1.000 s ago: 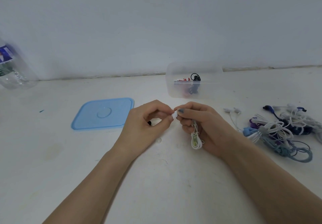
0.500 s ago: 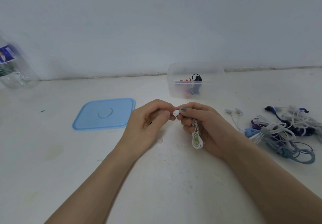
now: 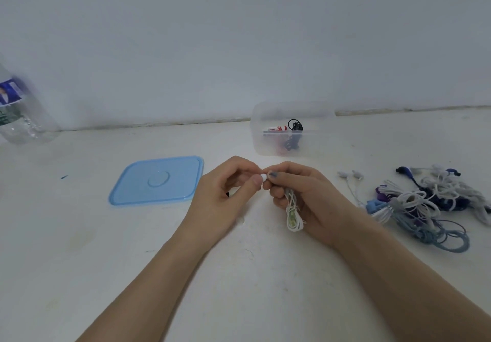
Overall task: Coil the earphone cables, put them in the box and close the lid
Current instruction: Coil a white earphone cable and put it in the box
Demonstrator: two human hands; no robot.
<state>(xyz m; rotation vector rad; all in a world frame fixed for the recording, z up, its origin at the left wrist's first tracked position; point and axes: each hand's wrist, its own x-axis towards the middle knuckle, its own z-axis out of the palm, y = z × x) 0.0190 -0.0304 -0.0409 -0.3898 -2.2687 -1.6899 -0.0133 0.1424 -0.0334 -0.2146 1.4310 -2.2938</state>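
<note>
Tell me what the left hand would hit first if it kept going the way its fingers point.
The left hand points rightward, so it would first meet the right hand, whose fingers pinch the white earphone coil. The fingertips already nearly touch at the white earbud.

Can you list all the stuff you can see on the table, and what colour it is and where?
coiled earphone: one, white, hanging from the right hand
earbud: one, white, pinched between both hands
box: one, clear, open, at the back by the wall, black and red earphones inside
lid: one, light blue, flat on the table left of the hands
earphone pile: one tangled heap, white, blue and purple, on the right; cannot count the sets
bottle: one, clear with a blue label, far left
table: one, white
left hand: one, pinching the earbud
right hand: one, gripping the coiled earphone
</note>
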